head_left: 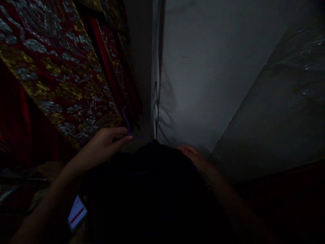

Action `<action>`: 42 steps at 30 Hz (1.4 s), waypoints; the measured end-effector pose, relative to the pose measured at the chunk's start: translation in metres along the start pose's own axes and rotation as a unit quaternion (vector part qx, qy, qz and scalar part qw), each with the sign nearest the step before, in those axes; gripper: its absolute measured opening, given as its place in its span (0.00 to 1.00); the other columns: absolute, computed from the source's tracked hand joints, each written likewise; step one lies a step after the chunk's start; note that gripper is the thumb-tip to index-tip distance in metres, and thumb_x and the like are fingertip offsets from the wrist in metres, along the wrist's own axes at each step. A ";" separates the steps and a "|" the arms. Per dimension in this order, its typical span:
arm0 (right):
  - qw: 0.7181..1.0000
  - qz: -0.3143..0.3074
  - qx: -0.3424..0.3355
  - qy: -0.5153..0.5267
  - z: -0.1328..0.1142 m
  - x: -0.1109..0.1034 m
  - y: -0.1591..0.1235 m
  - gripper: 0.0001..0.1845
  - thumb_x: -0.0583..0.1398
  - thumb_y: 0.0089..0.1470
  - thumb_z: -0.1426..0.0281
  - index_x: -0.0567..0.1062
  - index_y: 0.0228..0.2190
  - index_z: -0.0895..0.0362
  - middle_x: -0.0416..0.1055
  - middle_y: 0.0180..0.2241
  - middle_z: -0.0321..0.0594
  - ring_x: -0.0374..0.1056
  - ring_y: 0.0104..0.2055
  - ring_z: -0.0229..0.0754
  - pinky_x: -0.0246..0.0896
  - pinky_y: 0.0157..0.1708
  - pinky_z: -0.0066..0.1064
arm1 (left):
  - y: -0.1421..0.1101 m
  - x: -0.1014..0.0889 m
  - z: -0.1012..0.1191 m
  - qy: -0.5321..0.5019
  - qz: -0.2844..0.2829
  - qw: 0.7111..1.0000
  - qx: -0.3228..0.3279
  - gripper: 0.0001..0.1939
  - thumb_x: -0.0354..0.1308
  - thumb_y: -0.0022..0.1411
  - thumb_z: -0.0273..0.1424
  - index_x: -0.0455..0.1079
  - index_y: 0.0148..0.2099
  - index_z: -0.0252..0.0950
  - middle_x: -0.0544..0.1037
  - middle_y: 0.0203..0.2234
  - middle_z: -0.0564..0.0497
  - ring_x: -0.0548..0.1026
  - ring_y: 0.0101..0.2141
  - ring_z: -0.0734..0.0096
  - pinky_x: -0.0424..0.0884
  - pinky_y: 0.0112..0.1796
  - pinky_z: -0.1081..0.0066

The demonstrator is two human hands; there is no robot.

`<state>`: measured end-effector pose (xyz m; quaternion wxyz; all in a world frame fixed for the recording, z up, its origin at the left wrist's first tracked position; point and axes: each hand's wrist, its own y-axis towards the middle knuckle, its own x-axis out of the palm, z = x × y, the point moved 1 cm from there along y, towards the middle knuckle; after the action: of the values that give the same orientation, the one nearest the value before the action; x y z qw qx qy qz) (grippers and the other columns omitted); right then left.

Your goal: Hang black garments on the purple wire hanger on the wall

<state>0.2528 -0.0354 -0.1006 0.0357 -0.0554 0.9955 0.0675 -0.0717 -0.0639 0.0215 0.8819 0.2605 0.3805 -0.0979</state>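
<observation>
The picture is very dark. My left hand point(111, 141) is closed in a pinch, with a thin purple cord point(127, 123) between thumb and forefinger. One end of the cord stands up above the fingertips, and a fine strand runs right toward the top of a black cloth point(157, 183). This cloth fills the lower middle, its folds lost in shadow. At its upper right edge, my right hand point(193, 155) has its fingers bent together against the cloth; the fingertips are partly hidden.
Red fabric with gold and silver embroidery point(73, 71) hangs at the left. A pale wall point(203, 67) rises ahead, with a white cable point(157, 51) running down its corner. Clear plastic sheeting point(299, 67) covers the right side. A lit phone point(77, 213) lies at lower left.
</observation>
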 end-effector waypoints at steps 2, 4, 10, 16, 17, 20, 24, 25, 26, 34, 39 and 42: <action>0.997 0.046 0.002 0.067 -0.017 -0.005 0.009 0.28 0.73 0.35 0.45 0.81 0.30 0.55 0.78 0.27 0.36 0.72 0.28 0.40 0.67 0.29 0.29 | 0.013 0.001 -0.007 -0.011 0.095 0.995 -0.004 0.13 0.61 0.64 0.41 0.74 0.35 0.36 0.75 0.23 0.54 0.72 0.24 0.72 0.67 0.25 0.75; 0.993 0.064 -0.024 0.098 -0.042 -0.007 0.021 0.28 0.75 0.33 0.48 0.82 0.30 0.55 0.79 0.27 0.36 0.72 0.27 0.39 0.66 0.28 0.28 | 0.023 0.004 -0.009 -0.003 0.210 0.977 0.019 0.12 0.64 0.62 0.38 0.75 0.43 0.36 0.80 0.30 0.51 0.77 0.29 0.69 0.72 0.31 0.72; 0.970 0.160 -0.141 0.113 -0.100 -0.022 0.065 0.23 0.73 0.37 0.49 0.80 0.30 0.53 0.80 0.28 0.38 0.78 0.36 0.48 0.73 0.37 0.35 | 0.012 0.045 -0.003 0.109 0.386 0.889 0.221 0.08 0.60 0.66 0.26 0.74 0.47 0.38 0.80 0.36 0.50 0.78 0.37 0.68 0.73 0.42 0.68; 0.961 0.194 -0.131 0.146 -0.075 -0.045 0.055 0.24 0.72 0.40 0.48 0.79 0.31 0.54 0.81 0.31 0.41 0.79 0.43 0.52 0.75 0.41 0.40 | 0.005 0.118 -0.038 0.094 0.105 0.988 0.070 0.20 0.53 0.71 0.32 0.66 0.64 0.42 0.82 0.44 0.47 0.81 0.40 0.64 0.75 0.41 0.66; 0.960 0.204 -0.116 0.153 -0.066 -0.046 0.050 0.25 0.72 0.39 0.48 0.79 0.32 0.54 0.81 0.32 0.41 0.79 0.43 0.53 0.75 0.41 0.40 | 0.005 0.127 -0.045 0.104 0.062 0.992 0.028 0.19 0.53 0.71 0.33 0.68 0.62 0.41 0.82 0.44 0.46 0.81 0.40 0.62 0.75 0.41 0.65; 0.956 0.232 -0.091 0.152 -0.044 -0.048 0.040 0.26 0.73 0.38 0.48 0.79 0.33 0.54 0.81 0.32 0.42 0.78 0.43 0.54 0.75 0.42 0.41 | 0.000 0.146 -0.060 0.125 -0.030 0.991 -0.034 0.13 0.54 0.70 0.37 0.76 0.49 0.39 0.82 0.40 0.44 0.81 0.39 0.57 0.73 0.39 0.64; 0.951 0.268 -0.113 0.108 -0.033 -0.045 0.043 0.23 0.69 0.45 0.49 0.79 0.34 0.54 0.80 0.37 0.45 0.76 0.47 0.53 0.71 0.48 0.43 | -0.019 0.165 -0.065 0.068 -0.025 0.996 -0.054 0.12 0.55 0.69 0.38 0.75 0.38 0.38 0.79 0.29 0.48 0.78 0.32 0.61 0.70 0.35 0.67; 0.941 0.298 -0.134 0.088 -0.031 -0.041 0.041 0.22 0.68 0.47 0.51 0.78 0.35 0.55 0.80 0.39 0.45 0.75 0.48 0.52 0.69 0.50 0.44 | -0.025 0.171 -0.065 0.041 -0.001 0.998 -0.051 0.11 0.55 0.69 0.37 0.73 0.35 0.38 0.78 0.28 0.50 0.78 0.31 0.63 0.70 0.35 0.67; 0.924 0.341 -0.163 0.063 -0.029 -0.036 0.037 0.21 0.67 0.48 0.53 0.78 0.37 0.55 0.79 0.42 0.46 0.73 0.50 0.51 0.67 0.53 0.44 | -0.031 0.179 -0.064 0.007 0.028 0.999 -0.044 0.10 0.56 0.68 0.36 0.71 0.34 0.38 0.77 0.27 0.51 0.77 0.32 0.64 0.70 0.36 0.68; 0.965 0.251 -0.053 0.044 0.054 0.090 -0.049 0.17 0.58 0.59 0.53 0.72 0.32 0.53 0.70 0.28 0.37 0.68 0.32 0.43 0.65 0.36 0.34 | -0.069 0.248 -0.051 -0.310 0.305 0.888 -0.153 0.36 0.65 0.59 0.31 0.55 0.66 0.41 0.78 0.41 0.49 0.80 0.40 0.68 0.76 0.46 0.67; 0.997 0.050 0.014 -0.065 0.080 0.117 -0.048 0.24 0.58 0.57 0.45 0.67 0.27 0.53 0.68 0.26 0.36 0.67 0.31 0.44 0.61 0.35 0.34 | -0.075 0.242 -0.055 -0.302 0.256 0.906 -0.146 0.13 0.61 0.60 0.29 0.75 0.48 0.38 0.83 0.39 0.47 0.82 0.42 0.63 0.78 0.47 0.64; 0.991 -0.003 0.021 -0.131 0.080 0.108 -0.045 0.23 0.54 0.61 0.48 0.67 0.26 0.53 0.68 0.25 0.36 0.66 0.30 0.42 0.58 0.33 0.33 | -0.073 0.235 -0.055 -0.261 0.256 0.922 -0.125 0.08 0.62 0.59 0.29 0.80 0.42 0.39 0.84 0.38 0.47 0.82 0.41 0.61 0.79 0.45 0.63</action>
<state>0.1563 -0.0802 -0.1937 0.1670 -0.0480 0.9833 0.0533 0.0294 -0.0905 -0.2082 0.9703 0.2022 0.0666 0.1149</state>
